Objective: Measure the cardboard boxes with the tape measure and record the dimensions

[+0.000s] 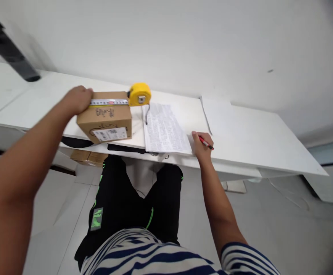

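A small brown cardboard box [106, 116] with a shipping label and dark handwriting sits near the front edge of the white desk. The pulled-out blade of a yellow tape measure [140, 94] lies across its top, with the case at the box's right end. My left hand [79, 100] is closed at the box's left upper edge, where the blade's end goes under the fingers. My right hand [203, 146] rests on the desk, closed around a red pen [205, 142]. Just left of it lies a sheet of paper [164, 128] densely covered in writing.
The white desk [249, 133] runs along a wall. A dark upright cylinder [14, 53] stands at the back left. A white sheet or panel [219, 114] lies right of the paper. Beneath the desk are another cardboard box [87, 156] and a cable [286, 196].
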A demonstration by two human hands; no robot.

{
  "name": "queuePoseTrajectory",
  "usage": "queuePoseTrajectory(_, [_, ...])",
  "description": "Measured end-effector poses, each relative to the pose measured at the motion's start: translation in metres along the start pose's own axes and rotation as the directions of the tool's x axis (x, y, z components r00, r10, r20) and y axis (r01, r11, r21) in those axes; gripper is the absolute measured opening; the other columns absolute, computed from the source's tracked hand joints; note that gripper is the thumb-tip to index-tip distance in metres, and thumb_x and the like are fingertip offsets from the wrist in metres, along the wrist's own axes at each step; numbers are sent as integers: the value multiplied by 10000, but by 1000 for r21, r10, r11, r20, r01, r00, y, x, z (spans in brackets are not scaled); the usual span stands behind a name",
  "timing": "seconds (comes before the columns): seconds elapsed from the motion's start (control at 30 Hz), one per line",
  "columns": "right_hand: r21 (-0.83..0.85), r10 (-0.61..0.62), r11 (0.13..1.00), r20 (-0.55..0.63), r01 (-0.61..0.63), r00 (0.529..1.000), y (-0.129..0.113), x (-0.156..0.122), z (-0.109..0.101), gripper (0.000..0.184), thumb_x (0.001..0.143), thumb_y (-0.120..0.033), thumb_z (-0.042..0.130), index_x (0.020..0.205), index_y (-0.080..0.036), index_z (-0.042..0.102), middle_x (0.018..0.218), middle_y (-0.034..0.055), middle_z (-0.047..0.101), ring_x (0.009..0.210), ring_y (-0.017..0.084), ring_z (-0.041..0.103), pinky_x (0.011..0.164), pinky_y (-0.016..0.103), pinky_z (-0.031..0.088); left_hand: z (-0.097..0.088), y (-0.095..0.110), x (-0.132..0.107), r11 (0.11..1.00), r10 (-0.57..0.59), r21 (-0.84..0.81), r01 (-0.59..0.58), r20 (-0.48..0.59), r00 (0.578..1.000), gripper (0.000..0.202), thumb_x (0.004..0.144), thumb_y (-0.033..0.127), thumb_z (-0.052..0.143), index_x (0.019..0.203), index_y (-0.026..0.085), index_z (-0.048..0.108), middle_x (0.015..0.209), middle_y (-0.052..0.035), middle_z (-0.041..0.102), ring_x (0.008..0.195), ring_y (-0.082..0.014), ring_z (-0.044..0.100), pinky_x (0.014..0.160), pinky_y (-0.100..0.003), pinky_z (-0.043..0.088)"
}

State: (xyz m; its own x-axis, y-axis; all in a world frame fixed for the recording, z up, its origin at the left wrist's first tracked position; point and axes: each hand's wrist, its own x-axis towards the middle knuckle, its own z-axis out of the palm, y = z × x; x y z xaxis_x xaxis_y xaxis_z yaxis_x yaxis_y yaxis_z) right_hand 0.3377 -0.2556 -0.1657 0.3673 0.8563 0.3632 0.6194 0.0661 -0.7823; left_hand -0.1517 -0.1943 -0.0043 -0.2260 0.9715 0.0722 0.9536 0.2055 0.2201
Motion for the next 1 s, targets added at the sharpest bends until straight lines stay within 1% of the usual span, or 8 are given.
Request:
queuePoseTrajectory(0.13, [-277, 91, 959, 88, -63, 992, -1, 13, 7, 484, 845, -285, 542, 1276, -132, 702, 1169, 177, 665, 1121, 303, 652, 1032, 454, 522, -6, 12, -24, 990, -78, -117, 76, -9, 997, 516, 1060, 455, 348, 1224, 80, 662, 1353, -211, 681, 1252, -356, 632, 1043, -451, 486])
queuePoseTrajectory(0.33, [-433, 145, 901, 346, 21, 927, -52, 29, 14, 529, 861, -224, 558, 1364, -125, 689, 1313, 237, 656, 1122, 338, 685, 1017, 471, 534, -7, 13, -38, 992, 20, -121, -38, -144, 989, 493, 1041, 545, 365, 1083, 204, 719, 1135, -177, 748, 1049, -365, 671, 901, -479, 526])
queuePoseTrajectory(0.43, [-184, -99, 965, 407, 187, 908, -107, 24, 24, 666, 922, -428, 612, 1540, -190, 536, 1516, 215, 549, 1208, 327, 662, 1060, 499, 532, -10, 15, -42, 997, 42, -61, -52, -157, 987, 528, 1059, 528, 316, 1067, 189, 721, 1107, -195, 743, 1047, -380, 684, 888, -490, 523])
queuePoseTrajectory(0.57, [283, -347, 931, 500, 229, 793, -183, 24, 59, 1042, 790, -584, 801, 1659, -307, 297, 1669, 161, 414, 1455, 327, 489, 1071, 508, 536, -12, 14, -40, 996, 76, -32, -83, -170, 983, 526, 1058, 532, 316, 1065, 189, 715, 1089, -204, 746, 1041, -387, 689, 894, -509, 522])
queuePoseTrajectory(0.67, [459, -392, 879, 543, 128, 743, -222, 29, 88, 921, 742, -546, 837, 1525, -223, 476, 1499, 162, 592, 1318, 293, 592, 1052, 470, 535, -12, 9, -43, 985, 54, -148, -87, -216, 975, 501, 1030, 575, 395, 1200, 208, 689, 1204, -206, 730, 1159, -405, 653, 956, -539, 518])
queuePoseTrajectory(0.83, [478, -347, 853, 222, 209, 911, -242, -3, 96, 630, 739, -572, 809, 1225, -219, 622, 1166, 79, 727, 1035, 260, 673, 975, 451, 554, -14, 7, -61, 959, 48, -196, -206, -602, 797, 643, 1048, 587, 377, 1570, 215, 424, 1662, -204, 390, 1589, -370, 261, 1220, -562, 331])
queuePoseTrajectory(0.9, [445, -309, 861, 76, 245, 948, -242, -30, 89, 627, 768, -581, 780, 1259, -235, 601, 1199, 101, 712, 1084, 295, 678, 996, 478, 550, -14, 10, -64, 952, 123, -155, -266, -600, 791, 664, 1044, 595, 393, 1596, 225, 386, 1694, -192, 337, 1609, -368, 211, 1250, -557, 284])
queuePoseTrajectory(1.0, [434, -325, 846, -44, 311, 945, -241, -70, 81, 644, 848, -561, 706, 1391, -256, 541, 1348, 153, 652, 1246, 353, 640, 1072, 539, 523, -15, 14, -61, 935, 246, -107, -337, -488, 837, 620, 1055, 577, 374, 1550, 213, 460, 1618, -186, 459, 1565, -385, 298, 1228, -540, 318])
